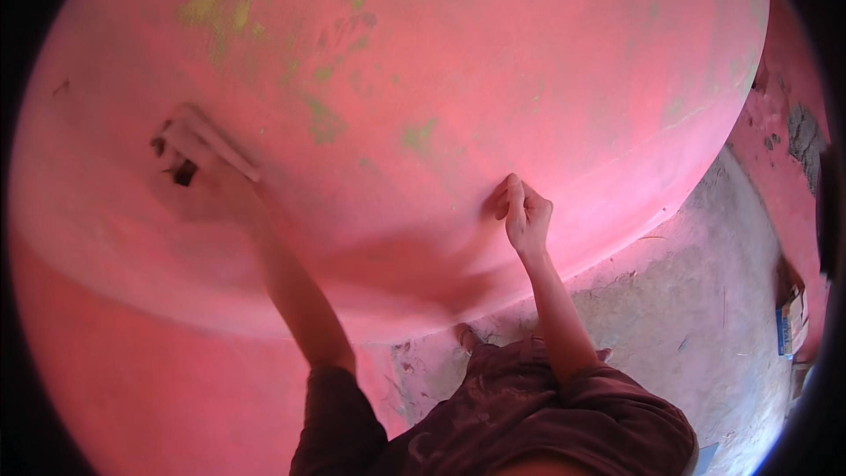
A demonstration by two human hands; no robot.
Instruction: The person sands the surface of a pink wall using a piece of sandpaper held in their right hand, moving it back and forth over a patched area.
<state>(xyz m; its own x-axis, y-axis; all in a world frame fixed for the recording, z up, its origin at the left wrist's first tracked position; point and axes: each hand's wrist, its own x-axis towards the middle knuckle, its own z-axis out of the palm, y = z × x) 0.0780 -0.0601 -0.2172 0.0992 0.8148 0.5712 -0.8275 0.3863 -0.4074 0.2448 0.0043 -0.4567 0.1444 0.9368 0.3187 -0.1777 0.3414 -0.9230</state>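
Observation:
A large pink-painted wall point(410, 79) with green and yellow patches fills the view before me. At the left, my left hand point(208, 168) grips a flat, elongated hand tool point(221, 145) against this wall. Motion blur hides whether it is a sanding block or a trowel. Further right, my right hand point(527, 215) is at the lower part of the wall, with its fingers curled in and its thumb pointing up. No object shows in it, though its inner side is partly hidden. Shadows of the arms fall on the pink surface between the hands.
Below the wall lies a grey, pink-dusted floor point(661, 291), with my feet close to the wall's base. At the far right stands a small blue and white box point(792, 322) bearing writing. A rough grey patch point(805, 142) marks another pink surface there.

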